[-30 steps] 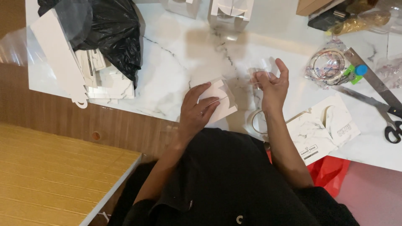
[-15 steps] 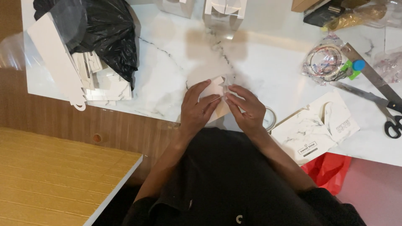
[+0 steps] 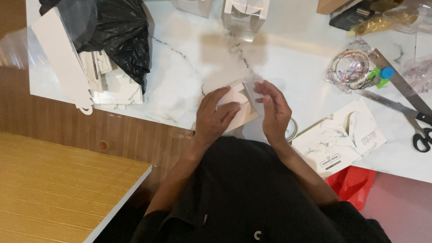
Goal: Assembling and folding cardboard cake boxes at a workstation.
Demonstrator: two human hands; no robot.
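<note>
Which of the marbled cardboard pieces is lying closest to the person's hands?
The flat marbled card beside the right hand; the others sit stacked far left by the black bag.

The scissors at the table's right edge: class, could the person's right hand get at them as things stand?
Probably yes. The scissors lie uncovered on the marble table, with only a flat marbled card between them and the right hand, which is now busy on a small pale box.

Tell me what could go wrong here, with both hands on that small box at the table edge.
The small white box sits at the near edge of the marble table, pinned by the left hand; a slip could send it off. The right hand presses a clear flap, which may crease. A tape roll lies close behind that wrist and could get knocked.
</note>
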